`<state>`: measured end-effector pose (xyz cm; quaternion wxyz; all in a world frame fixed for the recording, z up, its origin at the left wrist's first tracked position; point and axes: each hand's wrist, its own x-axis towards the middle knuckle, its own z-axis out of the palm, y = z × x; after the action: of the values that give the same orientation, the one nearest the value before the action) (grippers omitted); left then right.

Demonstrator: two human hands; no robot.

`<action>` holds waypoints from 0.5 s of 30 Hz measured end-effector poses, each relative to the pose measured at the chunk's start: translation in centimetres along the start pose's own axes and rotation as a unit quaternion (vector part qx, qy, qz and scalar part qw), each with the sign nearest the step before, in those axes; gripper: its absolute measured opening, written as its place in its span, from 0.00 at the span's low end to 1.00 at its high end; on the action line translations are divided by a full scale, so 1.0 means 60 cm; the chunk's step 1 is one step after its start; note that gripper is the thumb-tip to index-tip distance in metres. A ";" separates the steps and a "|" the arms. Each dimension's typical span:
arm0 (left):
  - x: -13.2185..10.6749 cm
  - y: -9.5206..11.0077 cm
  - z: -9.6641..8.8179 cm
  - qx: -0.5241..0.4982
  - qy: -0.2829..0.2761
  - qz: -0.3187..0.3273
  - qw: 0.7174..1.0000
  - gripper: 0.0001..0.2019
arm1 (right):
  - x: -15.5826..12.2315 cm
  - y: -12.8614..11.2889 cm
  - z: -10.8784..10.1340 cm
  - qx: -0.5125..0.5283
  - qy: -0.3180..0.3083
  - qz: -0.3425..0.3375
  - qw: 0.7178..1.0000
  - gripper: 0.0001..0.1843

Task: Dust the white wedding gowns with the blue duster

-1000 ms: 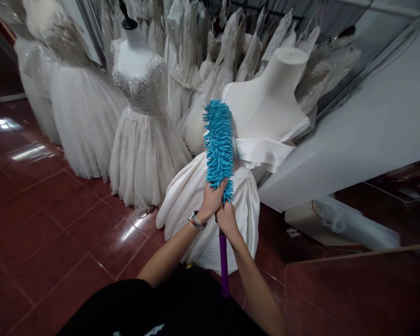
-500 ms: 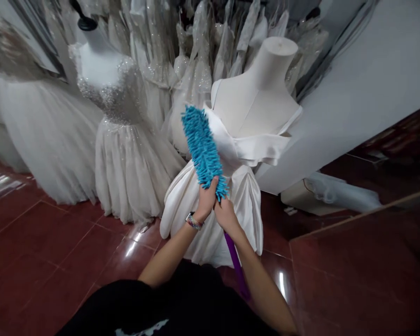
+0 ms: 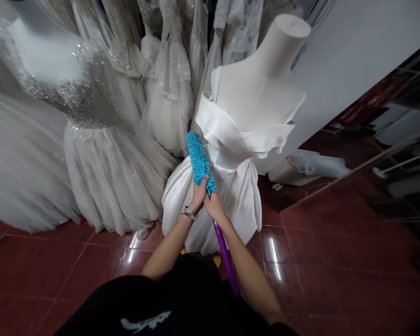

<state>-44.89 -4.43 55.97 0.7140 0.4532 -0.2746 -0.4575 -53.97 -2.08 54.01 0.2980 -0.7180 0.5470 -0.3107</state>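
I hold a duster with a fluffy blue head (image 3: 199, 156) and a purple handle (image 3: 225, 256) in front of me. My left hand (image 3: 198, 196), with a bracelet at the wrist, is closed around the bottom of the blue head. My right hand (image 3: 213, 206) grips the top of the purple handle just below it. The blue head lies against the waist of a white satin dress (image 3: 238, 182) on a headless mannequin (image 3: 262, 88).
A beaded white gown (image 3: 101, 154) stands on a second mannequin at the left, and more white gowns (image 3: 168, 70) hang behind. A white wall panel (image 3: 353, 60) is at the right. The floor is glossy red tile (image 3: 336, 261).
The duster has tilted left and come down from the mannequin's chest to the dress waist. My view has moved closer and lower; both hands keep their grip.
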 end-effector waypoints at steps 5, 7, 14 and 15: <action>-0.020 -0.013 -0.012 -0.023 -0.004 0.039 0.999 0.26 | -0.026 0.009 -0.010 -0.080 0.011 -0.047 0.996 0.22; -0.011 -0.002 -0.002 -0.031 -0.029 0.061 0.997 0.25 | -0.019 0.000 -0.016 -0.095 0.030 -0.043 0.994 0.22; 0.028 -0.032 0.001 -0.017 -0.037 0.004 0.999 0.22 | 0.009 0.008 0.007 -0.045 0.049 0.013 0.998 0.26; 0.028 -0.043 -0.005 -0.013 -0.019 -0.003 1.000 0.23 | 0.008 0.014 0.010 -0.060 0.034 0.014 0.998 0.25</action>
<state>-44.97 -6.23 53.45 0.7132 0.4358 -0.2804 -0.4721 -53.92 -2.67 53.02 0.2401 -0.7159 0.5846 -0.2969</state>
